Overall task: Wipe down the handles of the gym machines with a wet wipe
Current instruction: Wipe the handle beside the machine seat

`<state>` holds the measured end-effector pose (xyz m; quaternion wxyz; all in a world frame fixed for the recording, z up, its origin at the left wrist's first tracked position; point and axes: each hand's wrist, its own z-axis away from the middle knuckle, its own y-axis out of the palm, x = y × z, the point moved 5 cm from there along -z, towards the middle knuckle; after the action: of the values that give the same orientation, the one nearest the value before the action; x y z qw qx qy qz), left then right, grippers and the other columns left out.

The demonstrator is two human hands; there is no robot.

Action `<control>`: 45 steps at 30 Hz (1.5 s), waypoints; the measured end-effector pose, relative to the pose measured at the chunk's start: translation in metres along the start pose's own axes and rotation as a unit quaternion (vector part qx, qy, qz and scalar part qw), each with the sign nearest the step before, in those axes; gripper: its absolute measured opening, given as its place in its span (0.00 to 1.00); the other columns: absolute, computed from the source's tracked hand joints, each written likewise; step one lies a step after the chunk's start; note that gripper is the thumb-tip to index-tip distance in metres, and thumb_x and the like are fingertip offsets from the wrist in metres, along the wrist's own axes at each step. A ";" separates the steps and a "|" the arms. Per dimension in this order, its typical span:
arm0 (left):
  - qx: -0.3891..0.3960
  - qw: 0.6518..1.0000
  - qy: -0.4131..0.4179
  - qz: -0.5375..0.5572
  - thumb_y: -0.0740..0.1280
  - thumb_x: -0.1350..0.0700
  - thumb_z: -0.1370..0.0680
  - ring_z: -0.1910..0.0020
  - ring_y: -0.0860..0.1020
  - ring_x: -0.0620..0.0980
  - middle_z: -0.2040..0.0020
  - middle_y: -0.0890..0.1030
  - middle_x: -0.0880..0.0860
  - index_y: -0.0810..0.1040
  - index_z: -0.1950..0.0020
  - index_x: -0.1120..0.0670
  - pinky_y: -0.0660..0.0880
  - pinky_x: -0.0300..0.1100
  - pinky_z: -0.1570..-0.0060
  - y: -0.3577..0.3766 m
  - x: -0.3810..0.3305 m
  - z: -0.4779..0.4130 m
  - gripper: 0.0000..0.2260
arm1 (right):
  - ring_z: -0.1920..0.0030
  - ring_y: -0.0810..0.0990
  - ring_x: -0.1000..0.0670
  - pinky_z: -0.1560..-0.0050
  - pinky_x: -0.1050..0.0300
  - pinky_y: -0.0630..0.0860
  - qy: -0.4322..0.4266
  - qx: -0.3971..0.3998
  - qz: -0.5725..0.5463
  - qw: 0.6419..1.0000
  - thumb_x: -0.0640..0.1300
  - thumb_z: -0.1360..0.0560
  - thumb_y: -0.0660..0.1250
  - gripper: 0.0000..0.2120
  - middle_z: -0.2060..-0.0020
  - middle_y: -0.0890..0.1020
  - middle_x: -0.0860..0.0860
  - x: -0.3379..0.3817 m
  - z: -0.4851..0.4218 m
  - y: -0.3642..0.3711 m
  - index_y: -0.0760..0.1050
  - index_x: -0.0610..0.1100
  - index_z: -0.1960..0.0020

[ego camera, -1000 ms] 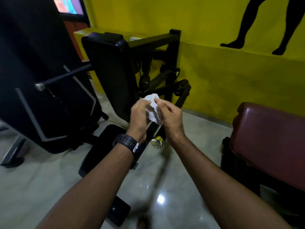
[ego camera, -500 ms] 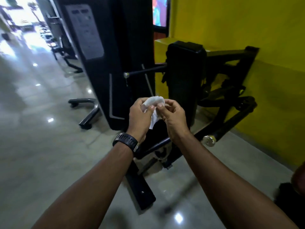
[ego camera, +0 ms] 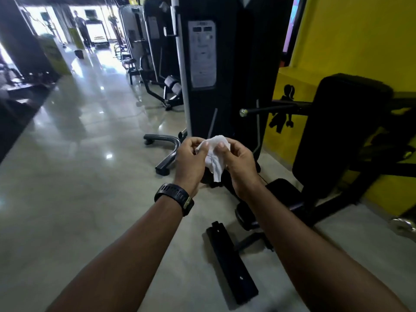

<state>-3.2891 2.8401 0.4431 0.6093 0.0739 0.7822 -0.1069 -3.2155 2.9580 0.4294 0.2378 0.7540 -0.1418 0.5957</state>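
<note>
My left hand (ego camera: 190, 162) and right hand (ego camera: 239, 164) are held up in front of me. Both pinch a crumpled white wet wipe (ego camera: 215, 158) between thumb and fingers, its lower end hanging between them. A black watch (ego camera: 175, 198) sits on my left wrist. Beyond, a chrome-tipped handle bar (ego camera: 265, 109) crosses the black weight tower (ego camera: 225, 64).

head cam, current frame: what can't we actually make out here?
All in the head view:
The wet wipe: the left hand and right hand pinch it and cover its edges; wetness cannot be told.
The placard on the black tower: print too small and blurred.
The handle bar: its far end runs behind the black pad.
The chrome part: cut off by the right edge.
</note>
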 end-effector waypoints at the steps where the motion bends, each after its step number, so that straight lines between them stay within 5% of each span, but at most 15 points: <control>1: 0.001 1.000 0.000 0.006 0.67 0.55 0.19 0.55 0.81 0.45 0.52 0.82 0.51 0.78 0.48 0.52 0.80 0.42 0.55 -0.013 0.004 -0.011 0.02 | 0.46 0.84 0.42 0.43 0.39 0.80 -0.004 -0.002 0.003 1.000 0.48 0.19 0.66 0.14 0.47 0.84 0.43 -0.003 -0.005 0.016 0.77 0.42 0.37; 6: 0.040 0.998 -0.010 0.044 0.67 0.55 0.19 0.51 0.83 0.52 0.49 0.83 0.54 0.78 0.47 0.49 0.82 0.52 0.48 -0.062 0.020 -0.071 0.03 | 0.46 0.84 0.44 0.46 0.44 0.82 -0.046 -0.046 0.010 0.998 0.44 0.19 0.67 0.10 0.46 0.83 0.45 -0.010 -0.041 0.073 0.78 0.43 0.39; 10: 0.118 0.992 0.003 0.051 0.70 0.54 0.21 0.52 0.84 0.50 0.49 0.84 0.53 0.79 0.43 0.50 0.82 0.46 0.51 -0.063 0.031 -0.114 0.07 | 0.48 0.84 0.45 0.51 0.49 0.83 -0.059 -0.121 0.009 0.991 0.41 0.20 0.68 0.10 0.46 0.82 0.45 -0.022 -0.074 0.082 0.73 0.46 0.40; 15: 0.158 0.987 0.030 0.011 0.70 0.53 0.21 0.54 0.83 0.47 0.52 0.84 0.49 0.80 0.47 0.49 0.83 0.46 0.52 -0.032 0.051 -0.182 0.03 | 0.56 0.80 0.48 0.54 0.49 0.80 -0.075 -0.168 0.057 0.981 0.36 0.20 0.65 0.07 0.57 0.80 0.46 -0.039 -0.143 0.070 0.73 0.46 0.54; 18: 0.182 0.981 0.061 -0.008 0.70 0.53 0.21 0.54 0.82 0.44 0.53 0.83 0.47 0.79 0.49 0.47 0.82 0.42 0.53 0.000 0.063 -0.232 0.02 | 0.53 0.82 0.51 0.52 0.55 0.81 -0.083 -0.209 0.065 0.972 0.36 0.20 0.65 0.06 0.53 0.83 0.48 -0.053 -0.194 0.057 0.78 0.45 0.51; 22: 0.226 0.972 0.058 -0.019 0.69 0.58 0.21 0.54 0.82 0.42 0.53 0.83 0.47 0.78 0.47 0.47 0.80 0.38 0.53 0.051 0.083 -0.301 0.06 | 0.44 0.82 0.49 0.44 0.47 0.82 -0.078 -0.275 0.088 0.954 0.37 0.21 0.66 0.10 0.46 0.83 0.49 -0.075 -0.267 0.029 0.79 0.46 0.42; 26: 0.278 0.954 0.094 -0.063 0.70 0.56 0.21 0.56 0.79 0.37 0.53 0.81 0.45 0.78 0.47 0.48 0.75 0.28 0.58 0.102 0.091 -0.353 0.05 | 0.45 0.83 0.49 0.44 0.41 0.81 -0.072 -0.345 0.118 0.929 0.38 0.23 0.67 0.10 0.47 0.83 0.50 -0.090 -0.326 -0.007 0.80 0.48 0.43; 30: 0.331 0.930 0.132 -0.087 0.69 0.55 0.20 0.56 0.78 0.37 0.52 0.80 0.45 0.78 0.45 0.49 0.73 0.27 0.59 0.158 0.108 -0.393 0.04 | 0.45 0.83 0.48 0.46 0.39 0.81 -0.065 -0.393 0.145 0.906 0.41 0.23 0.66 0.10 0.47 0.84 0.51 -0.102 -0.366 -0.044 0.80 0.51 0.45; 37: 0.402 0.868 0.213 -0.200 0.66 0.53 0.20 0.36 0.72 0.53 0.34 0.74 0.52 0.73 0.31 0.53 0.73 0.51 0.38 0.257 0.173 -0.448 0.18 | 0.44 0.81 0.52 0.44 0.50 0.80 -0.047 -0.453 0.218 0.863 0.40 0.21 0.66 0.09 0.48 0.84 0.54 -0.134 -0.438 -0.116 0.80 0.54 0.48; 45: 0.493 0.810 0.197 -0.246 0.61 0.50 0.17 0.21 0.57 0.51 0.19 0.58 0.53 0.57 0.19 0.55 0.57 0.46 0.23 0.334 0.229 -0.480 0.28 | 0.44 0.81 0.51 0.44 0.59 0.77 0.010 -0.459 0.259 0.850 0.29 0.21 0.63 0.10 0.46 0.83 0.48 -0.174 -0.511 -0.188 0.80 0.39 0.46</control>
<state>-3.7133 3.2829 0.3078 0.2766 0.1889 0.7197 -0.6082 -3.5900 3.3748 0.3166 0.3952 0.4887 -0.5867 0.5106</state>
